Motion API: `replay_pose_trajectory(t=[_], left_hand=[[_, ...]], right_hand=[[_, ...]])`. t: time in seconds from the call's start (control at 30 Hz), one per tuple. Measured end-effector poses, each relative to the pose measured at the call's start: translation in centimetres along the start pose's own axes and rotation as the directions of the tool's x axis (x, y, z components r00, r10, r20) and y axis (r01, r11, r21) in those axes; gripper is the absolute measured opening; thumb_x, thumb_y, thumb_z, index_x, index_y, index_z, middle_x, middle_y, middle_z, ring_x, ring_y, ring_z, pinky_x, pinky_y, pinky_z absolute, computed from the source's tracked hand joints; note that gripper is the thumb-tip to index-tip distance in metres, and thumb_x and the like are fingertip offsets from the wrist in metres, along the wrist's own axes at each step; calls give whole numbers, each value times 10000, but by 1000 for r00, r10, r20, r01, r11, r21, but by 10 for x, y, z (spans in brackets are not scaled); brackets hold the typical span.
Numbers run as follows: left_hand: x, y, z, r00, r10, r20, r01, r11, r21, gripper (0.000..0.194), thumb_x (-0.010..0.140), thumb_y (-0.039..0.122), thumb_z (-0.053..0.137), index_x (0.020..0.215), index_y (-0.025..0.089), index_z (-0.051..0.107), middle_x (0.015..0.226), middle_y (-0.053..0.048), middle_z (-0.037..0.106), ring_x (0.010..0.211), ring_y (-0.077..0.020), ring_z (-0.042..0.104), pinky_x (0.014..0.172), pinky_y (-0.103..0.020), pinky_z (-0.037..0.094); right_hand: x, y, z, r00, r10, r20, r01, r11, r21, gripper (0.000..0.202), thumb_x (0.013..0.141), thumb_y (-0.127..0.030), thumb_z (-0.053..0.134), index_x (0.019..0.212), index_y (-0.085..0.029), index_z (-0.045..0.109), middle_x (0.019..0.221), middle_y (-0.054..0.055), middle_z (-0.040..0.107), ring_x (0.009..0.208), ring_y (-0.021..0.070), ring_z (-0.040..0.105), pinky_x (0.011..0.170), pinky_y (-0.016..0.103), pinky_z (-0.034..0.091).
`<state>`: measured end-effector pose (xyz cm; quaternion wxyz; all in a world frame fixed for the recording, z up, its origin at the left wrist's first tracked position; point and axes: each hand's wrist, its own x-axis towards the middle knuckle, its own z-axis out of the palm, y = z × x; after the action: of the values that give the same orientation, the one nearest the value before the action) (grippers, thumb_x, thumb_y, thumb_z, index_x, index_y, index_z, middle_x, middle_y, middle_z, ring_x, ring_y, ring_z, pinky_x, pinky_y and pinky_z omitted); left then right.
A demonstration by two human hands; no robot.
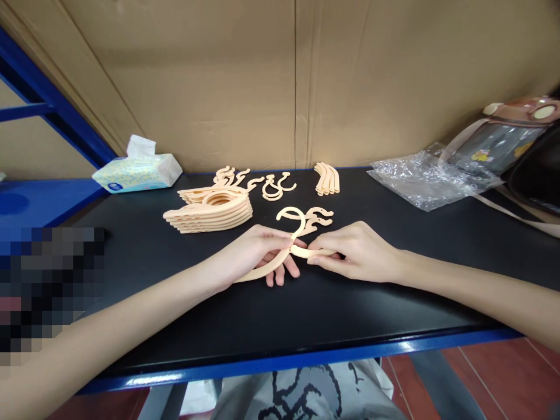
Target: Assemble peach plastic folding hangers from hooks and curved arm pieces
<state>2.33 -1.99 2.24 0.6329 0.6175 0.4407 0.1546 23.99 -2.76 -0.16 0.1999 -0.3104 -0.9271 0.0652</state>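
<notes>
A cream plastic hanger (270,268) with a curved hook is held low over the black table, near its middle. My left hand (245,256) is closed around its left arm, thumb and index finger at the base of the hook and the other fingers spread below. My right hand (361,252) pinches the shorter right arm piece (301,252), which meets the hanger just under the hook. Whether the two parts are locked together I cannot tell. Right behind the hook lie several small hooked cream pieces (319,214).
Stacked cream hanger parts (207,220) stand at left, with loose hooks (273,189) and a bundle of curved pieces (327,179) behind. A tissue pack (137,172) is at back left. A clear plastic bag (424,178) and a bottle (490,146) occupy the right.
</notes>
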Motion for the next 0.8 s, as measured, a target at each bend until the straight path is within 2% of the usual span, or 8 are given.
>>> replay_pose_trajectory(t=[0.1, 0.17, 0.23, 0.33, 0.47, 0.6, 0.7, 0.8], left_hand=[[-5, -3, 5, 993, 100, -58, -80, 958, 277, 359, 917, 379, 349, 726, 142, 538, 590, 2, 572, 378, -77, 450, 380, -195, 330], [-9, -4, 8, 971, 225, -81, -144, 823, 550, 373, 933, 359, 326, 676, 155, 504, 543, 28, 498, 417, -69, 419, 440, -193, 311], [-13, -6, 11, 948, 308, -76, -153, 656, 739, 267, 918, 343, 380, 803, 175, 552, 544, 40, 468, 458, -85, 410, 464, -207, 265], [-14, -7, 13, 934, 351, -71, -122, 497, 859, 211, 892, 370, 453, 897, 192, 567, 565, 38, 470, 487, -106, 414, 496, -225, 241], [-11, -8, 13, 936, 345, -65, -116, 480, 870, 302, 924, 429, 396, 931, 194, 586, 559, 33, 458, 485, -115, 414, 507, -225, 248], [-9, -9, 13, 933, 352, -72, -121, 496, 860, 315, 927, 418, 399, 1057, 201, 587, 559, 36, 483, 483, -116, 431, 509, -217, 266], [-9, -11, 12, 928, 366, -64, -119, 456, 882, 328, 915, 435, 420, 1066, 203, 598, 589, 20, 538, 502, -126, 471, 510, -218, 273], [-9, -13, 12, 913, 406, -36, -137, 388, 912, 352, 889, 496, 456, 1070, 239, 615, 662, 0, 619, 544, -142, 537, 512, -221, 278]], right_hand=[[1, 5, -1, 998, -49, -44, 47, 998, -33, 251, 919, -339, 451, 863, -183, 639, 705, -23, 646, 620, 84, 551, 565, 212, 336], [1, 8, -1, 992, -87, -89, 81, 994, -68, 214, 890, -360, 505, 880, -186, 630, 710, -24, 648, 648, 98, 560, 603, 225, 361], [2, 10, -2, 983, -110, -145, 96, 990, -101, 240, 854, -405, 554, 892, -176, 613, 742, -5, 648, 673, 115, 556, 642, 242, 391], [2, 12, -5, 952, -152, -264, 102, 975, -195, 302, 822, -453, 578, 924, -168, 580, 900, 60, 646, 827, 171, 559, 740, 304, 425], [-1, 13, -9, 877, -263, -401, 96, 915, -392, 226, 829, -391, 582, 935, -191, 574, 944, 68, 638, 869, 197, 552, 735, 336, 419], [-3, 11, -10, 921, -239, -306, 101, 908, -406, 214, 886, -302, 518, 1053, -186, 582, 747, 6, 645, 654, 129, 535, 603, 273, 393], [-2, 10, -9, 961, -245, -129, 193, 927, -322, 350, 927, -348, 443, 1239, -202, 505, 926, 27, 658, 823, 140, 561, 728, 271, 439], [1, 10, -9, 978, -208, -14, 200, 956, -216, 342, 950, -375, 376, 1190, -188, 533, 1013, 54, 616, 958, 158, 523, 829, 290, 435]])
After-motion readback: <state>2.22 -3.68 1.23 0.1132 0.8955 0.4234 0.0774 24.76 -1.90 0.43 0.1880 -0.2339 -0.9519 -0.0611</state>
